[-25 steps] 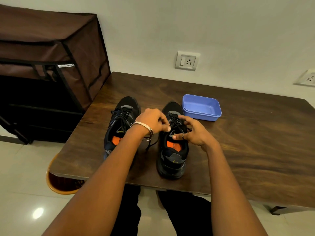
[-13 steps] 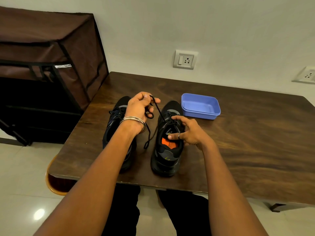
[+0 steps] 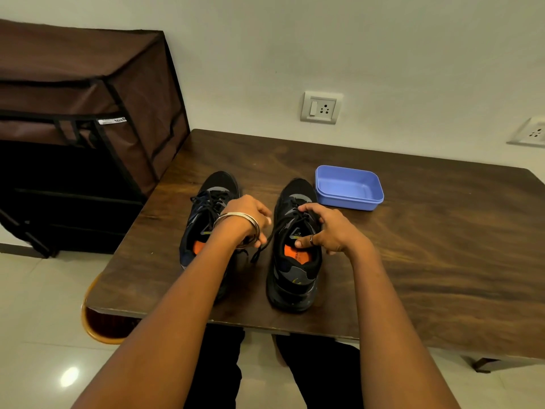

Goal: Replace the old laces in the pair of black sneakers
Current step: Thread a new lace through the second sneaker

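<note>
Two black lace-up sneakers stand side by side on the dark wooden table (image 3: 427,231).

Left hand (image 3: 247,215) curls round the black lace (image 3: 267,242) beside the right sneaker (image 3: 295,261); right hand (image 3: 330,231) pinches its collar; left sneaker (image 3: 208,214) alongside; blue plastic tub (image 3: 348,187) just beyond.

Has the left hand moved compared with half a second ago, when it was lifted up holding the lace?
Yes. The left hand has dropped toward the table and nearer the person, bringing the lace down beside the right-side sneaker.
</note>
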{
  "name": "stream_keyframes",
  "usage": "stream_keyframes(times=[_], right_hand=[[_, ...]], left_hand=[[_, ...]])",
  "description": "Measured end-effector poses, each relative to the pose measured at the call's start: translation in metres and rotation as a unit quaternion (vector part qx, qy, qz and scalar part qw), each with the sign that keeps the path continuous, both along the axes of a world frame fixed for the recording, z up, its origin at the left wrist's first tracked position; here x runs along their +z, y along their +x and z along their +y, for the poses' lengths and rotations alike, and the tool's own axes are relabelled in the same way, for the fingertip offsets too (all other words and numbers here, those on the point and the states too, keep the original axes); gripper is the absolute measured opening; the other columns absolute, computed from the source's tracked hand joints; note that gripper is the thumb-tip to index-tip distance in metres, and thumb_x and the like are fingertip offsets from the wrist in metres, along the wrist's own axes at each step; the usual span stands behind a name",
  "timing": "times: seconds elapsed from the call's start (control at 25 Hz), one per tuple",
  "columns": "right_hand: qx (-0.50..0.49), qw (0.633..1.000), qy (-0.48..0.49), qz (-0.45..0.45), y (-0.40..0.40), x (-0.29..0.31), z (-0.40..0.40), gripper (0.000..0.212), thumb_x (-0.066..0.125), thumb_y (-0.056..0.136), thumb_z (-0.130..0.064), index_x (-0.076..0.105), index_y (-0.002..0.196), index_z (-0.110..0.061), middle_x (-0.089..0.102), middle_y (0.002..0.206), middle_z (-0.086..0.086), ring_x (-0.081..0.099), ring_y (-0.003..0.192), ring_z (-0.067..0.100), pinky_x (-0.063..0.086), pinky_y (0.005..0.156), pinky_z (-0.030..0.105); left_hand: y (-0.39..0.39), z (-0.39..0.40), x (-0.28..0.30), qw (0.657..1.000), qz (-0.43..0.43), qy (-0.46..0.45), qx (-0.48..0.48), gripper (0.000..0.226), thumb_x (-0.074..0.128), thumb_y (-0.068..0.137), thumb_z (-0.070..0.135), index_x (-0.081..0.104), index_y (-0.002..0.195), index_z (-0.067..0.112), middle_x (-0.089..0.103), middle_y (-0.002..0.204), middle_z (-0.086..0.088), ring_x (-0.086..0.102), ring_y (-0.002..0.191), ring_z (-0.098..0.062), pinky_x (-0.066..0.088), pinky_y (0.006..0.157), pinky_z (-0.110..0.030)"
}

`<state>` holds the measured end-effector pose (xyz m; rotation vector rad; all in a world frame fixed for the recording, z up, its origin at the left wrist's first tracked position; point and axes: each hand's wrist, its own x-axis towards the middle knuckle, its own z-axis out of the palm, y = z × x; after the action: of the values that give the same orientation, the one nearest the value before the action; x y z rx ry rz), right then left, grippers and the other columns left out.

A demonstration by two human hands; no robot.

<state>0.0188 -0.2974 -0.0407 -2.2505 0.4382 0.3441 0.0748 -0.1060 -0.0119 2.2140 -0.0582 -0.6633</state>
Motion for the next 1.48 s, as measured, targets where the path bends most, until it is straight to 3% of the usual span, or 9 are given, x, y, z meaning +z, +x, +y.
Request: stream_keyframes(times=[0.2,0.44,0.6,0.72,0.84,0.96,1.08,1.36,1.48], right_hand=[[0.013,1.000,-0.017,0.008,0.004,0.002,0.000,0.086,0.090,0.067,-0.020,0.044,0.135,-0.047,0.044,0.137,0.006,0.047,0.120,0.031,0.052,0.060,0.037],[0.045,0.981,-0.182,0.045,0.002,0.021,-0.001,0.092,0.090,0.062,-0.042,0.045,0.142,-0.033,0.043,0.143,0.011,0.035,0.135,0.038,0.038,0.108,0.054],[-0.012,0.985,-0.157,-0.064,-0.003,0.053,0.015,0.061,0.083,0.076,-0.031,0.058,0.131,-0.020,0.056,0.132,0.010,0.047,0.127,0.032,0.042,0.104,0.051],[-0.027,0.995,-0.014,-0.095,-0.003,0.067,0.038,0.039,0.069,0.091,-0.015,0.059,0.129,-0.012,0.066,0.118,0.010,0.061,0.110,0.025,0.052,0.093,0.038],[-0.098,0.975,0.177,-0.094,-0.007,0.076,0.056,0.022,0.052,0.102,-0.018,0.060,0.120,-0.010,0.073,0.103,0.012,0.070,0.092,0.022,0.053,0.073,0.026],[-0.161,0.930,0.319,-0.081,-0.010,0.085,0.057,0.020,0.046,0.102,-0.043,0.057,0.102,-0.027,0.077,0.089,0.007,0.074,0.090,0.021,0.045,0.087,0.041],[-0.138,0.919,0.365,-0.061,-0.012,0.089,0.056,0.021,0.053,0.097,-0.047,0.058,0.102,-0.027,0.076,0.087,0.009,0.074,0.088,0.023,0.045,0.089,0.041],[-0.266,0.897,0.291,-0.200,-0.028,0.092,0.003,0.014,0.062,0.095,-0.009,0.073,0.092,-0.002,0.060,0.064,0.001,0.043,0.046,0.011,0.047,0.050,0.026],[-0.278,0.924,0.147,-0.218,-0.034,0.083,-0.015,0.023,0.050,0.098,0.001,0.073,0.095,-0.005,0.067,0.076,0.002,0.049,0.053,0.011,0.044,0.050,0.023]], left_hand=[[-0.004,-0.016,-0.001,0.981,-0.066,0.168,-0.064,0.026,0.076,0.079,0.037,0.073,0.095,0.017,0.067,0.096,-0.007,0.065,0.083,-0.027,0.056,0.081,-0.038],[-0.001,-0.015,0.011,0.957,-0.176,0.230,-0.012,0.031,0.068,0.079,0.048,0.072,0.091,0.019,0.043,0.138,-0.012,0.029,0.133,-0.039,0.025,0.107,-0.056],[-0.008,-0.018,0.018,0.992,-0.115,-0.039,0.025,0.027,0.064,0.084,0.026,0.070,0.069,0.003,0.072,0.076,-0.005,0.063,0.088,-0.022,0.043,0.100,-0.044],[-0.008,-0.014,0.022,0.965,-0.046,-0.241,0.097,0.010,0.060,0.089,0.007,0.069,0.085,0.005,0.070,0.067,-0.007,0.063,0.062,-0.019,0.056,0.070,-0.033],[-0.008,-0.011,0.036,0.885,0.080,-0.434,0.149,0.021,0.057,0.095,0.016,0.065,0.111,0.005,0.074,0.092,-0.014,0.071,0.079,-0.023,0.058,0.075,-0.033],[-0.003,-0.006,0.042,0.753,0.200,-0.604,0.168,0.045,0.052,0.097,0.035,0.059,0.123,0.000,0.065,0.117,-0.025,0.064,0.111,-0.032,0.051,0.096,-0.041],[0.001,-0.005,0.041,0.697,0.232,-0.656,0.176,0.067,0.048,0.095,0.049,0.047,0.133,-0.006,0.052,0.132,-0.029,0.051,0.127,-0.037,0.039,0.109,-0.045],[0.014,0.001,0.022,0.724,0.211,-0.603,0.260,0.084,0.051,0.094,0.051,0.019,0.150,-0.003,0.021,0.156,-0.024,0.022,0.145,-0.033,0.020,0.119,-0.044],[0.012,-0.006,0.015,0.832,0.182,-0.467,0.239,0.065,0.057,0.094,0.043,0.039,0.143,0.004,0.039,0.148,-0.019,0.042,0.135,-0.031,0.035,0.110,-0.039]])
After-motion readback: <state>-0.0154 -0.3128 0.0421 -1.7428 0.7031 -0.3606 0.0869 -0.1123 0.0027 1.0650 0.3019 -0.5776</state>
